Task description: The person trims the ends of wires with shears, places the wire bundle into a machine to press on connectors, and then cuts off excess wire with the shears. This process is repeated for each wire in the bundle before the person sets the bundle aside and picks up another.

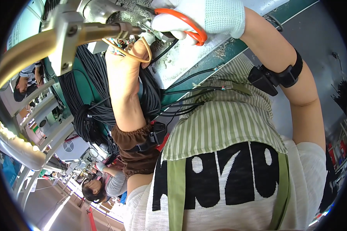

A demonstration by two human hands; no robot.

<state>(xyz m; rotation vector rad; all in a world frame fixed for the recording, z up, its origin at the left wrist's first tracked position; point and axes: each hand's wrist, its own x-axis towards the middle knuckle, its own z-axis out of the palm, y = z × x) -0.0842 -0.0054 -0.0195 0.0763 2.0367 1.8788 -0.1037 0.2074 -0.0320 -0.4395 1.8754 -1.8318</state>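
My right hand (183, 19), in a white knitted glove, is closed around scissors with looped orange-red handles (194, 29); their blades are partly hidden near the metal fixture. Close beside it, my left hand (139, 50) is bent at the wrist, its fingertips in white covers and pinched together. A black cable (166, 52) runs out by those fingers, and its end is hidden. A tan loop (147, 52) crosses the left wrist. The fingertips of both hands nearly meet at the tip of a brass-coloured tube (100, 32).
A metal bracket (65, 42) clamps the tube at upper left. Coiled black cables (90, 115) hang beside my left forearm. Silvery scraps (219, 50) litter the worktop (173, 71). Several cable ends (223, 88) lie toward my apron. Two other people (104, 186) are in the background.
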